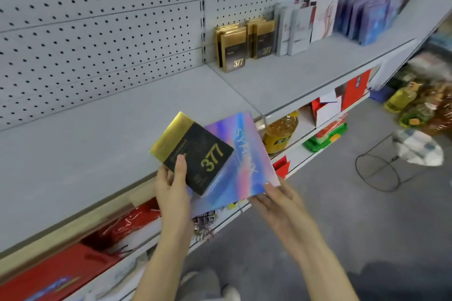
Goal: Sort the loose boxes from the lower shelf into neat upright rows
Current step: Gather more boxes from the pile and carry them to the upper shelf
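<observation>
Left hand (171, 187) grips black-gold box (195, 154) overlapping iridescent box (247, 168) pinched by right hand (276, 201).

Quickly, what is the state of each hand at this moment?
Left hand: holds the black and gold 377 box.
Right hand: pinches a corner of the iridescent box.

Both our bare forearms reach from the near edge toward the far side: the left forearm (166, 252) runs almost straight and the right forearm (305, 239) angles in from the right. Our left hand (171, 186) grips the black-and-gold box (203, 161), thumb flat on its face (fingers hidden behind). Our right hand (274, 199) pinches the near right corner of the iridescent box (242, 161), thumb on top. The hands are near each other but apart.
</observation>
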